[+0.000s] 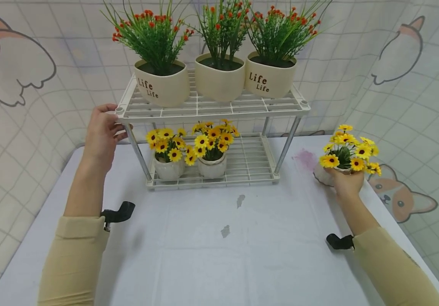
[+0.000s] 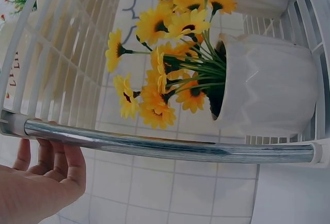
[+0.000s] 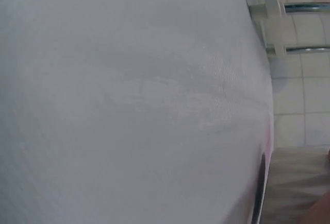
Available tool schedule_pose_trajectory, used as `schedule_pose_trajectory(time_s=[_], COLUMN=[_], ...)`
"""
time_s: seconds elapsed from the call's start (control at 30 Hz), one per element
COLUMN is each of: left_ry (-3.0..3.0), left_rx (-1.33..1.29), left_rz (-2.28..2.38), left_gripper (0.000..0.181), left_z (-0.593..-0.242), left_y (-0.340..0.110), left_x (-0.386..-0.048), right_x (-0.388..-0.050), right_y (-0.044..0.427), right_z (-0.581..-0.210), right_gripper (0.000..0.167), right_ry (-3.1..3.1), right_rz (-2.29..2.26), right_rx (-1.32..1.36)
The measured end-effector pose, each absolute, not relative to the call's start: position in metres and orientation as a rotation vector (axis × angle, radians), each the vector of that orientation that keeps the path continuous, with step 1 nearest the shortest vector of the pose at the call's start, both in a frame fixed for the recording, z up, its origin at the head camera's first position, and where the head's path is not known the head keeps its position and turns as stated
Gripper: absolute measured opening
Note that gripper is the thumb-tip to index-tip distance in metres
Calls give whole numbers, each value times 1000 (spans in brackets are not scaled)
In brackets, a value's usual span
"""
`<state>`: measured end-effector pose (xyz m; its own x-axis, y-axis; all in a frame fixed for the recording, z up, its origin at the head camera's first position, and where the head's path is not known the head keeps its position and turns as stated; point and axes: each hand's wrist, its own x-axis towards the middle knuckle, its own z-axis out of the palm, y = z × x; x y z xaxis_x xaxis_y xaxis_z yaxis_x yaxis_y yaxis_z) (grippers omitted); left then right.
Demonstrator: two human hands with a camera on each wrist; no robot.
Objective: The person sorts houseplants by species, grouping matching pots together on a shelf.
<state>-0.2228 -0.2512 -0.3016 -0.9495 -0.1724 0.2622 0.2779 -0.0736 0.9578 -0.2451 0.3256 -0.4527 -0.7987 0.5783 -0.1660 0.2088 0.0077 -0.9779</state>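
Observation:
A two-tier white shelf rack [image 1: 212, 114] with metal posts stands on the table. My left hand [image 1: 102, 131] grips its upper left corner, and in the left wrist view the fingers [image 2: 72, 165] bend behind the metal post [image 2: 170, 148] at its top end. To the right of the rack, my right hand [image 1: 349, 183] holds a small whitish flowerpot [image 1: 322, 174] with yellow flowers [image 1: 343, 148]. The right wrist view shows only part of this pot [image 3: 289, 183], at the lower right edge. Two similar pots of yellow flowers [image 1: 169, 169] [image 1: 212, 167] stand on the lower tier.
Along the upper tier stand three cream pots [image 1: 167, 87] [image 1: 219, 83] [image 1: 271, 78] with green plants and red blooms. A white cloth [image 1: 204, 263] with grey patches covers the table. Patterned fabric [image 1: 388, 110] hangs behind and at both sides.

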Motion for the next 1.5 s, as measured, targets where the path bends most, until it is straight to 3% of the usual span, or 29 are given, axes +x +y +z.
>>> schedule_pose_trajectory(time_s=[0.57,0.83,1.5], left_ry=[-1900,-1913,-1910], left_rx=[-100,-73,-89], left_rz=[-2106,-2080,-2081], left_gripper=[30,30,31], left_z=[-301,-301,-304], left_y=[-250,-248,-248], left_x=[-225,-225,-225], right_x=[-183,-161,-179], right_y=[270,244,173], right_z=[-436,-428,-436], right_gripper=[87,87,73], right_ry=[-2268,-2311,-2243], right_rz=[1703,1758,1901], right_rx=[-434,-233,115])
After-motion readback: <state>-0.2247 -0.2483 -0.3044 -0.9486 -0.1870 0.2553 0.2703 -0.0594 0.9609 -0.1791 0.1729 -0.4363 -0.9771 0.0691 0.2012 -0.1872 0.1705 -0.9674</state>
